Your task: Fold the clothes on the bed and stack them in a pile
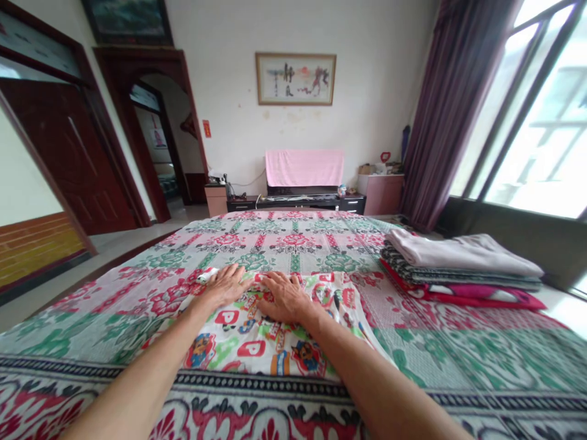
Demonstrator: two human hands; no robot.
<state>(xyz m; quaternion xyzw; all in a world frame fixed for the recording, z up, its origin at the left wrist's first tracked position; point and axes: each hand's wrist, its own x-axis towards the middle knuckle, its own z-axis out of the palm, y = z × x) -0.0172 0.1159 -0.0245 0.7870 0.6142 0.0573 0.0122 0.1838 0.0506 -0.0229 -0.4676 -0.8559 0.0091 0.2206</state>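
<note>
Daylight from the tall window [541, 122] on the right falls across a bed covered by a floral bedspread [284, 244] in red, green and white, which fills the lower half of the view. On it, close to the near edge, lies a white cartoon-print cloth [257, 348] — spread flat, with red badges and small figures on it.

Both forearms reach forward over this cloth. The left hand [225, 285] lies palm down on the cloth's far left corner, fingers spread and flat, gripping nothing. The right hand [287, 297] rests just beside it, also palm down with fingers apart, pressing on the cloth's far edge. The two hands nearly touch at the thumbs, and the cloth stretches back from under them toward the person.

Well apart on the right of the bed sits a stack of folded clothes [458, 266] — pale pink on top, patterned and red below. Against the far wall hangs a framed picture [296, 78] above a low cabinet draped with a pink towel [305, 167].
</note>
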